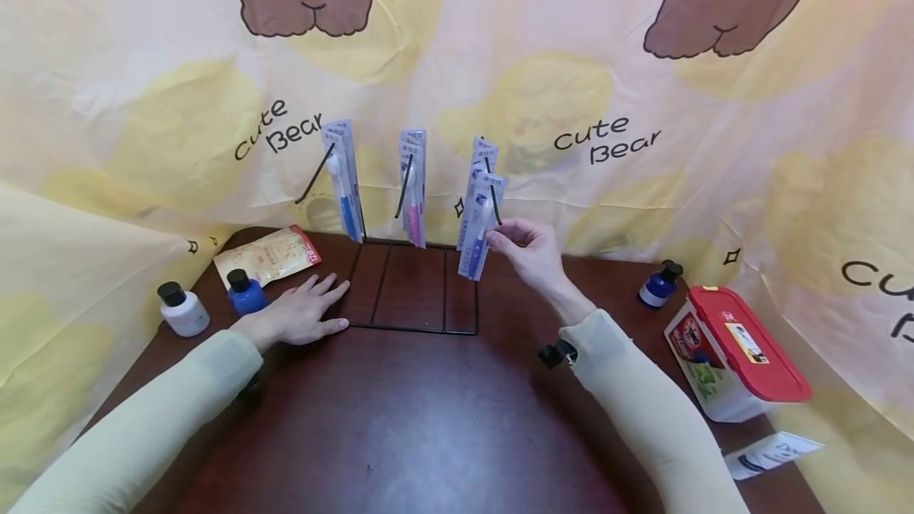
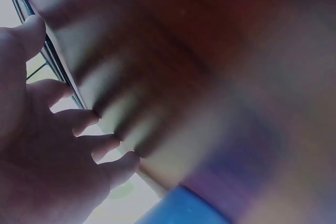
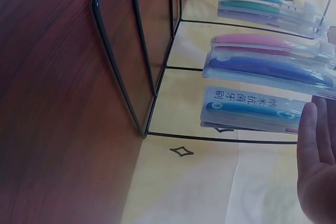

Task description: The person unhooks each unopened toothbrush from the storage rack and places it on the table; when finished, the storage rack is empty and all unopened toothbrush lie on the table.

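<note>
Head: toothbrush pack [image 1: 481, 232] (blue) in right grip [image 1: 531, 252]

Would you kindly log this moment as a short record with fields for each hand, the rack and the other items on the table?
left hand: flat on the table, fingers spread, touching the base of the wire rack
right hand: pinches a packaged toothbrush at the rack's right hook
rack: black wire, upright, toothbrush packs hanging on three hooks
left side: white bottle, blue bottle, snack packet
right side: small blue bottle, red-lidded box
</note>
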`<state>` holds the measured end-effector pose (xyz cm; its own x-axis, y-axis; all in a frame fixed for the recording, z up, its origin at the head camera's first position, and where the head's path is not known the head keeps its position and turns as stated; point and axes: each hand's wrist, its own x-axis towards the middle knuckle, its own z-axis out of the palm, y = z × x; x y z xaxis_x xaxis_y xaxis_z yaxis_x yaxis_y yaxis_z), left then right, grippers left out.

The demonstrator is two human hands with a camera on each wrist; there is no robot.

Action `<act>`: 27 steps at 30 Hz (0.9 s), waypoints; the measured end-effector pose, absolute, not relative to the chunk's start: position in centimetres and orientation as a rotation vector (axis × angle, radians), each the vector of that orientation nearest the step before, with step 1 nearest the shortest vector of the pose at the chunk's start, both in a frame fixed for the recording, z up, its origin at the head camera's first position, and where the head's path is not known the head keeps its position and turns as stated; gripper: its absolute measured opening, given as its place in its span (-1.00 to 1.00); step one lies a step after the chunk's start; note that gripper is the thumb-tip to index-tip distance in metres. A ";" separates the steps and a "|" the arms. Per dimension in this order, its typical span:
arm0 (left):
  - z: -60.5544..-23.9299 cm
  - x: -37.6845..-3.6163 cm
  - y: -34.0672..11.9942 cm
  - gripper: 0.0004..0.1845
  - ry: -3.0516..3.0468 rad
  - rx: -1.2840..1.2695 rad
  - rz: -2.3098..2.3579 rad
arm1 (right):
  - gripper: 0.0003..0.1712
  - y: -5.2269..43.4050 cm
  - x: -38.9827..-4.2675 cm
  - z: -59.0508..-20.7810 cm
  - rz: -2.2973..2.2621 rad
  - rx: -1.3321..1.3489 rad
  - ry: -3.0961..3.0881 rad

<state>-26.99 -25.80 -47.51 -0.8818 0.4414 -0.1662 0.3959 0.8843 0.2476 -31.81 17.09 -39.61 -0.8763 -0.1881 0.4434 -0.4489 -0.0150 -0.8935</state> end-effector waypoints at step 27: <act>-47.1 -27.2 -25.5 -0.11 2.842 0.663 0.258 | -0.51 32.0 -30.8 -45.0 1.830 -0.138 -2.749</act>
<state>-27.24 -25.54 -47.14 -0.8765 0.4524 -0.1644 0.4153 0.8835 0.2167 -30.78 31.97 -45.02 -0.9831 -0.0214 -0.1816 0.1593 0.3878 -0.9079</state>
